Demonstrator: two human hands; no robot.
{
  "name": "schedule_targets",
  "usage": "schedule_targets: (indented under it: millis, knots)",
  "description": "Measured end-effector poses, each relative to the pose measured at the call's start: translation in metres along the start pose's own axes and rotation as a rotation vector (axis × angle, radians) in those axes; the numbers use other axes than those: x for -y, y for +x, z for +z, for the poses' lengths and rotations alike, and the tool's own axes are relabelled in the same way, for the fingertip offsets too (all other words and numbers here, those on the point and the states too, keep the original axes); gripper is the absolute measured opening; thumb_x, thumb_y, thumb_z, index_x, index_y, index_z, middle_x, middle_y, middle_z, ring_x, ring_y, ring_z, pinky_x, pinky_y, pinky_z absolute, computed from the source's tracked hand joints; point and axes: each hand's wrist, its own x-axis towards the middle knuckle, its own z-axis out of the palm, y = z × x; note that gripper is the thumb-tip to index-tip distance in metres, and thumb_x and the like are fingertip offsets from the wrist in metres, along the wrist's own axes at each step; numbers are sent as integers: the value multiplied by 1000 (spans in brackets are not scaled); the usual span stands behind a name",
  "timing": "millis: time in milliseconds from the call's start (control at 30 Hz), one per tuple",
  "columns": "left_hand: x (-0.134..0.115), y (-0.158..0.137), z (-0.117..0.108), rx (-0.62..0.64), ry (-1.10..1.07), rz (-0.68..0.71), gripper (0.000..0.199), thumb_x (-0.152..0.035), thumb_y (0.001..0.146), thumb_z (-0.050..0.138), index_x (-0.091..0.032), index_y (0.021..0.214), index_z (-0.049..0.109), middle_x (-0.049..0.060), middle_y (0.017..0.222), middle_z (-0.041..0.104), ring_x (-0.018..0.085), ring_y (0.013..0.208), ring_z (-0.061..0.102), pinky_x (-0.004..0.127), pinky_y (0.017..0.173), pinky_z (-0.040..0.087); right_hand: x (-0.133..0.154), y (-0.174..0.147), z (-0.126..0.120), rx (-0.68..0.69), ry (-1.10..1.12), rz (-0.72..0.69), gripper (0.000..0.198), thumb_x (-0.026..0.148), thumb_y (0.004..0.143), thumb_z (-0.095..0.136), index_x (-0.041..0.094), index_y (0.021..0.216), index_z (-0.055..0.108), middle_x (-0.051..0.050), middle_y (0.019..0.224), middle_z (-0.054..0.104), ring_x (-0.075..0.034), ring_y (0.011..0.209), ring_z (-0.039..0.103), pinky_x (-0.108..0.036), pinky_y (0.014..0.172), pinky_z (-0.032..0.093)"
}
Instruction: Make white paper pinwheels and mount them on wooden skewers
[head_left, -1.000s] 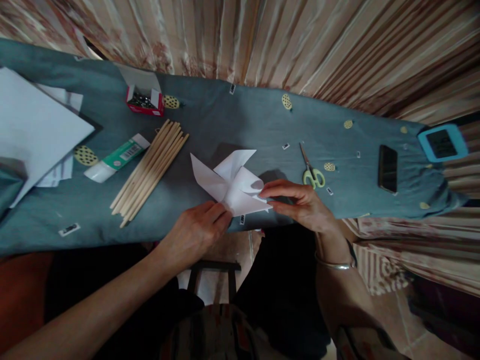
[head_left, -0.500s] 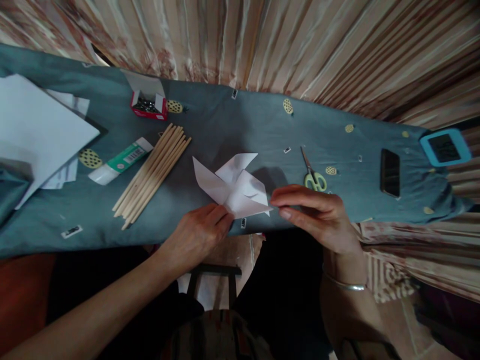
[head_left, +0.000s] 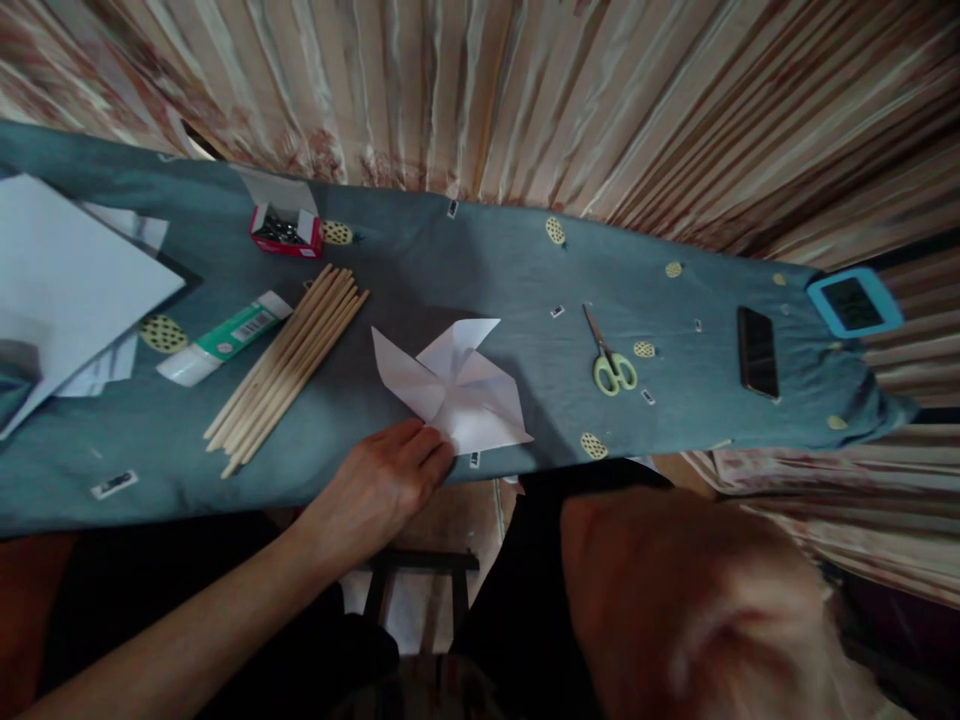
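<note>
1. One paper pinwheel (head_left: 484,425) sits mid-frame on the cloth (head_left: 525,280).
2. Left hand (head_left: 390,475) pinches its lower-left edge; light grip looks best, since a hard squeeze could crease it.
3. Right hand (head_left: 697,600), lower right, blurred, off the pinwheel; can't tell how its fingers sit.
4. Hands apart; steadying the paper flat probably spares the folds.
5. Scissors (head_left: 604,353) right of centre, sticks (head_left: 289,370) left, both apart from it.
</note>
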Motion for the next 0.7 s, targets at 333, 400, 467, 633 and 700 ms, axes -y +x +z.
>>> schedule_targets:
  millis: [333,400,467,633,700]
  knots:
    - [4,-3,4,-23,-5,-37,15,-7,93,52,-13,91,65,7,90,67,20,75,64,30,62,53,-75,34,-32,-45,-338,238,24,23,83,72,28,106,77,-2,105,77,-17,89,70,-32,81,57]
    - [5,-3,4,-21,-10,-39,15,-8,93,51,-13,92,65,7,90,67,20,76,64,31,62,53,-74,33,-26,18,-310,197,24,23,85,71,29,107,77,-3,112,76,-18,99,70,-35,90,57]
    - [5,-3,4,-16,-7,-44,15,-9,94,51,-13,92,65,7,89,66,21,77,64,32,64,53,-73,34,-21,50,-306,169,18,25,87,69,28,102,78,-3,108,77,-19,101,70,-36,94,56]
    - [5,-4,4,-65,-35,-33,17,-16,98,48,-14,94,64,7,92,66,20,80,65,32,69,55,-76,37,-21,47,-307,187,12,29,88,70,27,94,79,-2,96,78,-17,91,71,-32,85,58]
    - [5,-4,4,-104,-42,-23,18,-20,100,48,-13,95,64,7,92,66,20,81,65,32,70,55,-78,37,-22,44,-304,199,10,29,88,70,26,92,79,-2,94,77,-16,89,71,-32,83,57]
